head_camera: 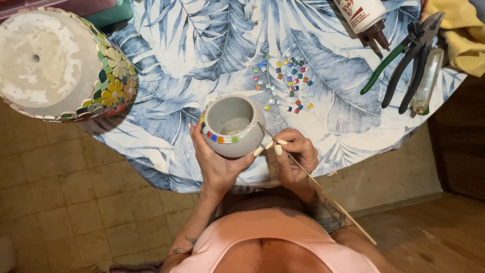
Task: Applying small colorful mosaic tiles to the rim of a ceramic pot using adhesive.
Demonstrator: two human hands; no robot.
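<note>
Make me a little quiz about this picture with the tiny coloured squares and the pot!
1. True or false: the left hand cups the small grey pot.
2. What does the right hand pinch? A) the pliers B) a thin wooden stick C) the glue bottle
3. Fill in: the loose mosaic tiles lie on the leaf-print ____.

Key
1. True; a row of coloured tiles already runs along the pot's rim.
2. B, the thin wooden stick; the pliers and glue bottle lie apart, untouched.
3. Tablecloth.
</note>
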